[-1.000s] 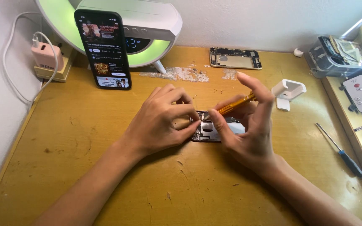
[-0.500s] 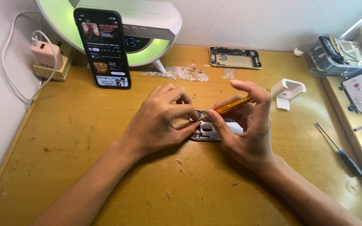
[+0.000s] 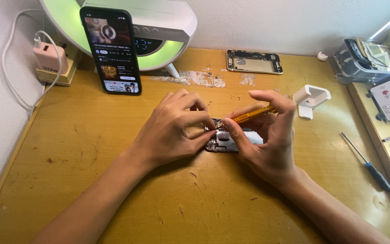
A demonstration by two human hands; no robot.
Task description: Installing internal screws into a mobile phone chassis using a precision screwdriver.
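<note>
Orange screwdriver sits pinched in my right hand, its tip down on the opened phone at the middle of the wooden worktop. My left hand has a narrow grip pressed on the phone's left edge.

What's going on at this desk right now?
A person is working on an opened phone lying flat on a wooden desk. The right hand holds a slim orange screwdriver with its tip down at the phone's upper edge, while the left hand pinches at that same spot. A second phone stands propped against a green-lit lamp, and a bare phone shell lies further back.
</note>
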